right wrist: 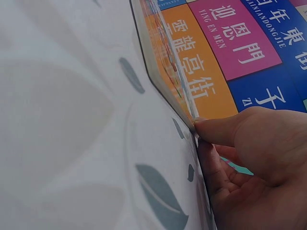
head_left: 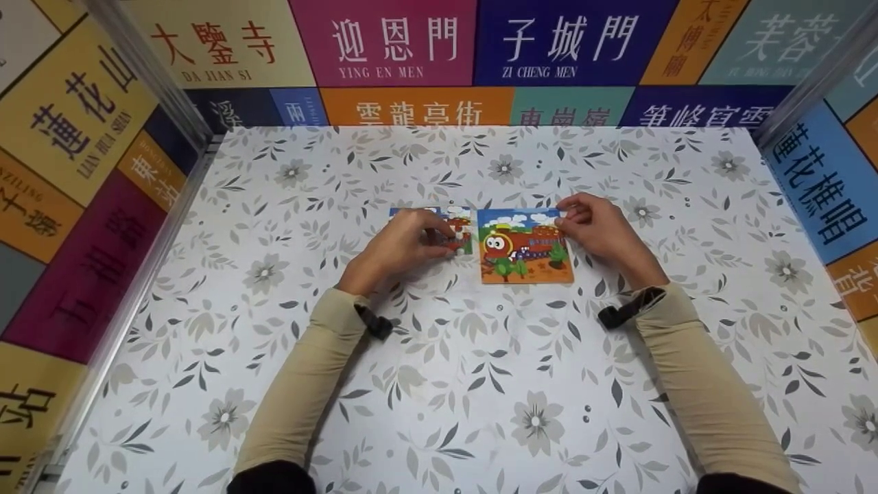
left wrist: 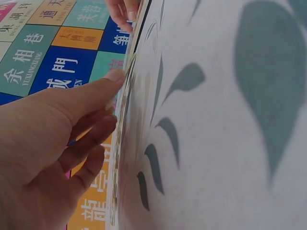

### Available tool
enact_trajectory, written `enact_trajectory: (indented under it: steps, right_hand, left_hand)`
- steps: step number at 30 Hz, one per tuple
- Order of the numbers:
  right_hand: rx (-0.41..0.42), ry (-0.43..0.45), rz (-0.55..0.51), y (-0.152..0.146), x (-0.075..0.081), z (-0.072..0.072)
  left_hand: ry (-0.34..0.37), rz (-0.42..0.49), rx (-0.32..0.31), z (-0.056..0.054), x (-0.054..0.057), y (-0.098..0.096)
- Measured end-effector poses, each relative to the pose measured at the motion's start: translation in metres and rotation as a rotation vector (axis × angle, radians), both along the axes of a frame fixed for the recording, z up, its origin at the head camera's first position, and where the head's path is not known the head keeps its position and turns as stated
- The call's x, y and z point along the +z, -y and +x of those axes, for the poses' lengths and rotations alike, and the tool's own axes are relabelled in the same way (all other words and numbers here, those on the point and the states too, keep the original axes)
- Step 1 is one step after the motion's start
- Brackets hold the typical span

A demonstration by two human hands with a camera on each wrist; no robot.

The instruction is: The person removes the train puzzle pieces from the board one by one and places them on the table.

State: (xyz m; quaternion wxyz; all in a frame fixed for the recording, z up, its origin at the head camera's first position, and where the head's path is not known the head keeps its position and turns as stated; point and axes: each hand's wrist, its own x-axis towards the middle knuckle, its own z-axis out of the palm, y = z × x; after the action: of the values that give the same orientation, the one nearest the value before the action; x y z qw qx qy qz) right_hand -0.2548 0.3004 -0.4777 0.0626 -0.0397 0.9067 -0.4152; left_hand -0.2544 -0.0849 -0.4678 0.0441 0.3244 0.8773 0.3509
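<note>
A square picture board [head_left: 525, 247] with a cartoon red train lies flat mid-table. My right hand [head_left: 595, 225] holds its upper right edge; in the right wrist view the thumb [right wrist: 216, 130] lies at the board's corner, fingers beside it. Left of the board lies a flat jigsaw picture [head_left: 413, 211] in similar colours, mostly hidden under my left hand [head_left: 405, 245]. The left thumb and index finger pinch a small jigsaw piece at the picture's right side. In the left wrist view a thin tilted edge shows at the left thumb [left wrist: 103, 86]; the other fingers curl loosely.
The table [head_left: 473, 384] has a white cover with grey leaves and flowers. Panels with coloured blocks and Chinese lettering [head_left: 394, 41] stand behind it and on both sides. Dark straps [head_left: 376, 322] sit at the sleeves' cuffs.
</note>
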Motion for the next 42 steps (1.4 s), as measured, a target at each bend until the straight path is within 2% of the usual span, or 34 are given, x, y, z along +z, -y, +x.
enact_trajectory:
  steps: [7,15,24,28,34,42]
  right_hand:
    - [0.001,-0.007,0.018,0.001,0.001,0.001]
    - [-0.014,0.027,0.011,0.000,0.000,-0.001]
    - [-0.001,0.010,0.017,0.000,-0.001,-0.002]
    - [0.009,0.004,0.017,0.001,0.000,-0.002]
    - [0.017,-0.012,0.010,0.001,0.002,0.000]
    - [0.006,0.010,0.002,0.001,0.003,0.001]
  left_hand:
    - [-0.008,-0.026,0.009,0.001,-0.001,-0.001]
    - [-0.037,-0.051,0.029,0.000,-0.002,-0.004]
    - [-0.079,-0.052,0.011,0.001,0.000,-0.005]
    - [-0.079,-0.064,0.032,0.002,0.000,-0.006]
    - [-0.050,-0.063,0.070,0.005,0.002,-0.017]
    - [-0.027,-0.053,0.031,0.005,0.007,-0.037]
